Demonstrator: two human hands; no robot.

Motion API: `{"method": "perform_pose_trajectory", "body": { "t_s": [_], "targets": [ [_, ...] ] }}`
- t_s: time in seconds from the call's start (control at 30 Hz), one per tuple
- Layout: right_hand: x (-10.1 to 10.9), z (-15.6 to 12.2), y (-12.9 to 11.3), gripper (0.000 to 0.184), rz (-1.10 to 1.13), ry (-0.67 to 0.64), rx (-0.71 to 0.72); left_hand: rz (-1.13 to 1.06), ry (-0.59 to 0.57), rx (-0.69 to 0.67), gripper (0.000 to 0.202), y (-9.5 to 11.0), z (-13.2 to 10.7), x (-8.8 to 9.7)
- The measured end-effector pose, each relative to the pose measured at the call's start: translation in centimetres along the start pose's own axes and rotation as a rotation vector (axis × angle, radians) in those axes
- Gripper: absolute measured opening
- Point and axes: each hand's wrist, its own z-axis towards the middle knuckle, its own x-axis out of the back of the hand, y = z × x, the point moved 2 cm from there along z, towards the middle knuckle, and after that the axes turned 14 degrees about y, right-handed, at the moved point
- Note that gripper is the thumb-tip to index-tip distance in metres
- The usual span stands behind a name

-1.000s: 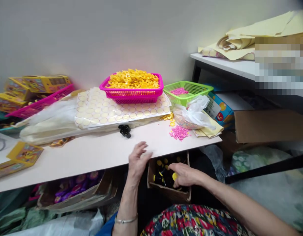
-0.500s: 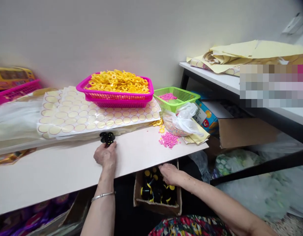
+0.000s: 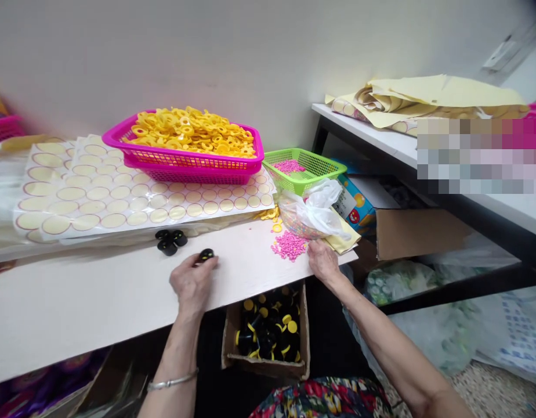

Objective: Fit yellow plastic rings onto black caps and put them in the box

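My left hand rests on the white table, fingers pinched on a small black round part. A few more black parts lie just beyond it. My right hand lies at the table's front right edge, fingertips at a small heap of pink beads; its fingers are curled. Below the table edge stands a cardboard box holding several black and yellow parts.
A pink basket of yellow rings sits on sheets of round stickers. A green basket with pink beads and a plastic bag stand at the right. A side shelf carries yellow paper. Bags lie on the floor.
My left hand drew back from the black parts with one part in its fingers. My right hand rose out of the cardboard box to the pink beads on the table. The view shifted right.
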Motion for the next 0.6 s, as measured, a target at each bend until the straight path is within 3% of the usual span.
{"method": "perform_pose_trajectory", "body": {
  "t_s": [0.13,0.2,0.33,0.47,0.6],
  "targets": [
    [-0.6,0.0,0.3,0.025,-0.020,-0.018,0.022,-0.130,-0.250,-0.052,0.043,1.8,-4.8,-2.0],
    [-0.2,-0.2,0.1,0.024,0.009,0.004,0.046,-0.134,-0.320,-0.111,0.038,2.2,-6.4,-2.9],
    [1.3,-0.5,-2.6,0.023,0.283,0.088,0.170,-0.108,-0.346,-0.229,0.032,2.3,-7.5,-3.6],
    [1.6,-0.7,-7.3,0.017,0.647,0.006,0.404,-0.091,-0.338,-0.372,0.026,2.8,-7.6,-3.2],
    [0.5,-0.6,-10.2,0.017,0.628,-0.025,0.494,-0.041,-0.346,-0.418,0.020,3.1,-7.9,-2.9]
  ]
}}
